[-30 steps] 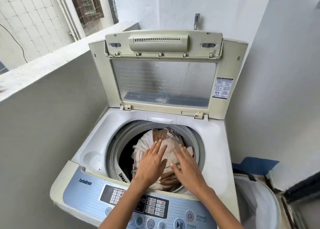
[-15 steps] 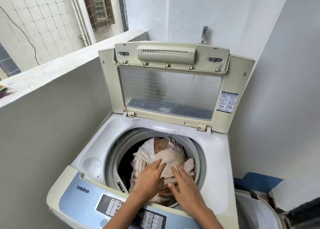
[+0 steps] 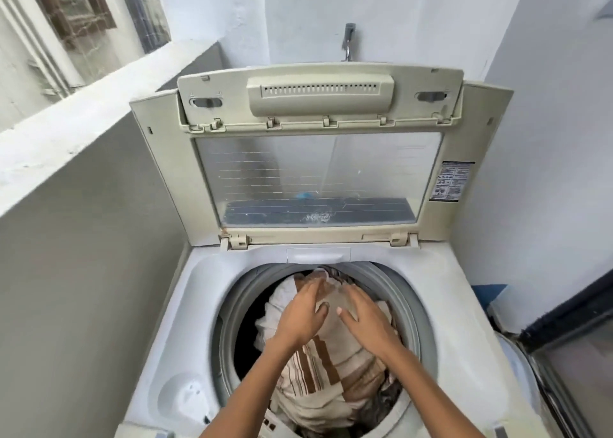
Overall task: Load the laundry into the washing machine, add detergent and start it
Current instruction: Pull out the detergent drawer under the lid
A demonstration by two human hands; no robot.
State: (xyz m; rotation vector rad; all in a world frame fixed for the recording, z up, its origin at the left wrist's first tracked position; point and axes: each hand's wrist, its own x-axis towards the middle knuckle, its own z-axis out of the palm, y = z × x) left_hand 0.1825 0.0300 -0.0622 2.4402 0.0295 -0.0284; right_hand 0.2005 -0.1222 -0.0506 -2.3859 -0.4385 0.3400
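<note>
Hands slid back over the round grey drum point(image 3: 227, 331) — left hand point(image 3: 300, 314) and right hand point(image 3: 363, 318) press flat on cream striped laundry point(image 3: 328, 371); push evenly.

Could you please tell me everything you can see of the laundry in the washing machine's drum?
The cream and brown striped cloth laundry is a crumpled, soft heap, mostly off-white with brown bands and some darker patterned fabric at its lower right. It sits in the grey-rimmed round drum opening of the white top-loading washing machine, rising about to the rim, with a dark gap on its left. The left hand and right hand rest flat on top, side by side.
</note>
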